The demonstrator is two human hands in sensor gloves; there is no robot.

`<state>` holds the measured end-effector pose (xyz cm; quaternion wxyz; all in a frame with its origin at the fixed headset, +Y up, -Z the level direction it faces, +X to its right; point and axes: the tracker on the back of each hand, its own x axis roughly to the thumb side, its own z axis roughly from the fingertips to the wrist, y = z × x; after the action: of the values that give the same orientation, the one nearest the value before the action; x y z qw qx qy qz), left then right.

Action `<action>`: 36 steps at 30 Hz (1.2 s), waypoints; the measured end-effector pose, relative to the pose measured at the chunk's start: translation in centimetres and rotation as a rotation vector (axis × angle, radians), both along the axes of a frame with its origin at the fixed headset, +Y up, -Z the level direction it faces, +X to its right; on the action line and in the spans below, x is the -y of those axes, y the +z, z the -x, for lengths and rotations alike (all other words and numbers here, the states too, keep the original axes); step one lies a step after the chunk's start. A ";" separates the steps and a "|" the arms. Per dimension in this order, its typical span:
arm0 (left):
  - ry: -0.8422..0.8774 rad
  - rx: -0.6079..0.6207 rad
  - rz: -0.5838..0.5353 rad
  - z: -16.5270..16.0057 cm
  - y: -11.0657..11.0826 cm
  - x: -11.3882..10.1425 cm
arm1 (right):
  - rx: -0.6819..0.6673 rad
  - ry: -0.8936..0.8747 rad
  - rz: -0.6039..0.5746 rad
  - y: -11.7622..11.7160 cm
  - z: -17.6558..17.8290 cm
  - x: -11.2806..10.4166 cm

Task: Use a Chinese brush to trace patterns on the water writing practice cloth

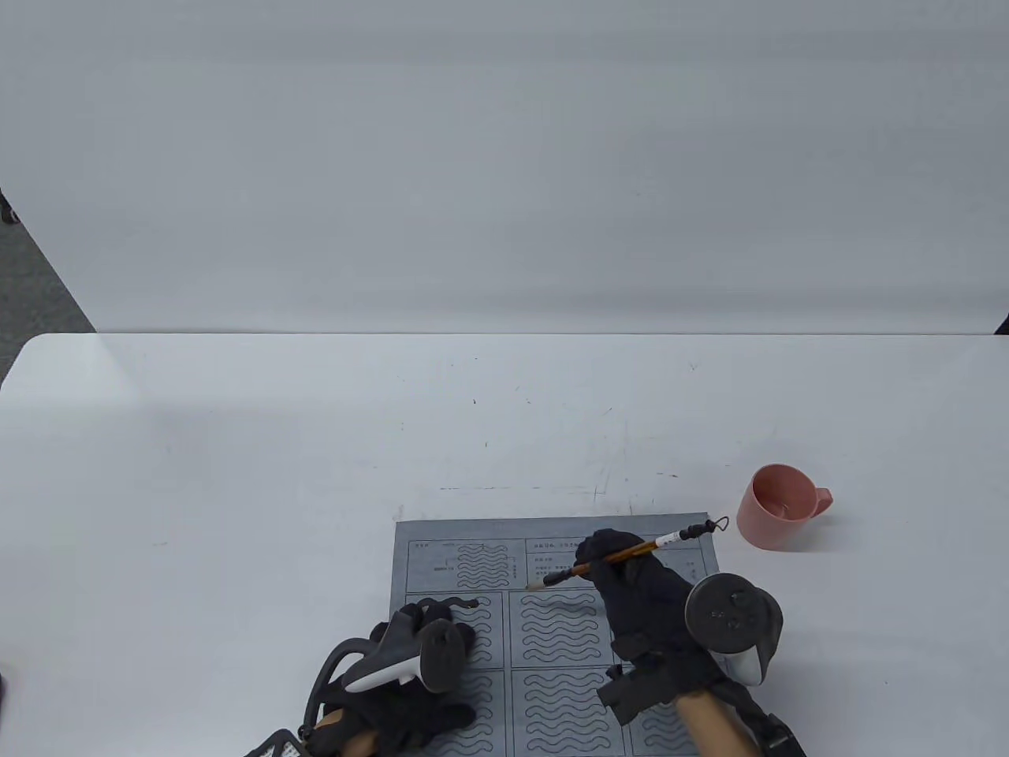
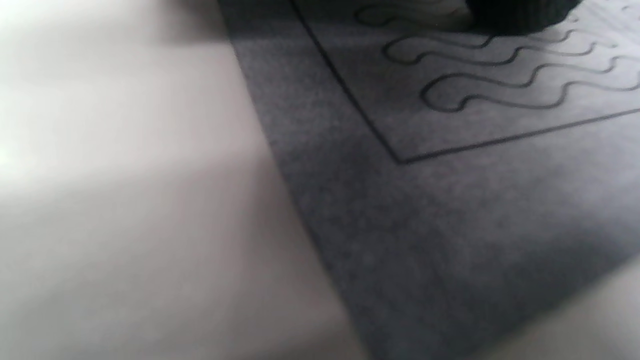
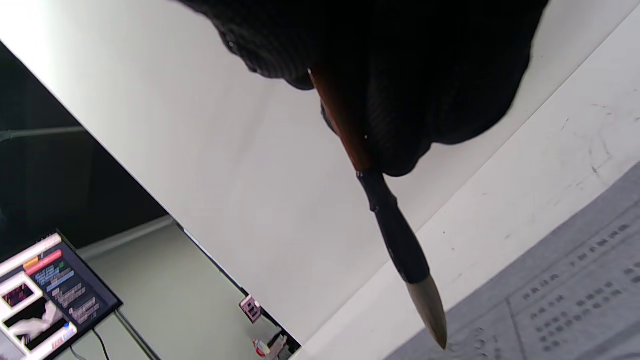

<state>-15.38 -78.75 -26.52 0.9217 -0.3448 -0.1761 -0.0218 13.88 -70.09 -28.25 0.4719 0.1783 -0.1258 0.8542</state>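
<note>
A grey water writing cloth (image 1: pixel 552 631) printed with wavy line patterns lies at the table's front edge. My right hand (image 1: pixel 623 583) grips a Chinese brush (image 1: pixel 631 552) with a brown and black shaft, tilted, its pale tip pointing left over the cloth's upper middle panel. In the right wrist view the brush (image 3: pixel 385 215) hangs from my gloved fingers (image 3: pixel 400 75), its tip just above the cloth (image 3: pixel 575 295). My left hand (image 1: pixel 426 639) rests flat on the cloth's left side. The left wrist view shows the cloth's corner (image 2: pixel 450 200) close up.
A pink cup (image 1: pixel 776 506) stands on the white table (image 1: pixel 315 441) just right of the cloth's far right corner. A white wall rises behind the table. A monitor (image 3: pixel 45 295) shows in the right wrist view.
</note>
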 end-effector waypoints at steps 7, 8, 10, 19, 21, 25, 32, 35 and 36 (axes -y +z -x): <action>0.000 -0.001 0.016 -0.1 -0.1 0.3 | -0.031 -0.040 0.060 -0.8 -0.5 2.5; -0.001 -0.002 0.016 -0.1 -0.1 0.3 | -0.030 -0.036 0.055 -0.9 -0.5 2.6; 0.003 -0.006 0.019 -0.1 -0.2 0.4 | -0.020 -0.019 0.041 -0.9 -0.3 2.6; 0.014 -0.006 0.027 -0.1 -0.2 0.4 | -0.047 0.001 0.046 -1.0 0.1 2.7; 0.013 -0.006 0.030 -0.1 -0.1 0.3 | -0.050 -0.007 0.056 -0.9 0.1 2.8; 0.012 -0.006 0.033 -0.1 -0.1 0.3 | -0.052 -0.008 0.061 -0.9 0.1 2.7; 0.006 -0.006 0.036 -0.1 -0.1 0.3 | -0.060 0.011 0.065 -1.0 0.4 2.8; 0.006 -0.006 0.037 -0.1 -0.1 0.3 | -0.053 0.047 0.053 -0.9 0.5 2.9; 0.006 -0.006 0.037 -0.1 -0.1 0.3 | -0.049 0.056 0.048 -0.9 0.6 2.9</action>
<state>-15.25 -79.05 -26.64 0.9158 -0.3613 -0.1749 -0.0147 13.30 -73.00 -29.15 0.4549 0.1913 -0.0885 0.8653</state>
